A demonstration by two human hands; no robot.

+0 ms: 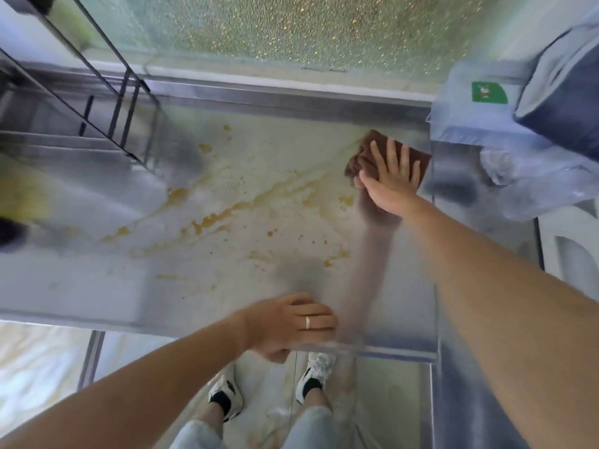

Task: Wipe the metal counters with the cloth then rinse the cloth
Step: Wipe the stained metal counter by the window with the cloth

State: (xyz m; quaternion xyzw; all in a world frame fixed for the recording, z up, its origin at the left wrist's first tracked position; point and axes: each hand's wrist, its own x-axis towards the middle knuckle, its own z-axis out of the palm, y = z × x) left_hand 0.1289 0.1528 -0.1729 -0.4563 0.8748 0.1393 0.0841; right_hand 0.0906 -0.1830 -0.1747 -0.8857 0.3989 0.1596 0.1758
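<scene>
Nearest the lens, at the lower centre of the frame, my left hand [293,322] rested on the front edge of the metal counter [97,286], fingers curled over the lip and closed on that edge, bracing me.

Up in the right-centre of the frame lay the brown cloth [363,150], flat on the counter hard against its right-hand end, just below the raised back rim. My right hand [390,176] sat on top of it, fingers straight and spread, palm pressing it down rather than gripping.

What mattered for the next stroke was direction: the orange-brown streaks [220,215] ran in a long diagonal from just left of the cloth down toward the lower left of the frame, so the dirt lay to the left of my wiping hand, and I judged the pull should go that way. Most of the surface looked unwiped.

Farther out stood a wire rack [123,102] at upper left and blue plastic bags [502,131] at upper right.
</scene>
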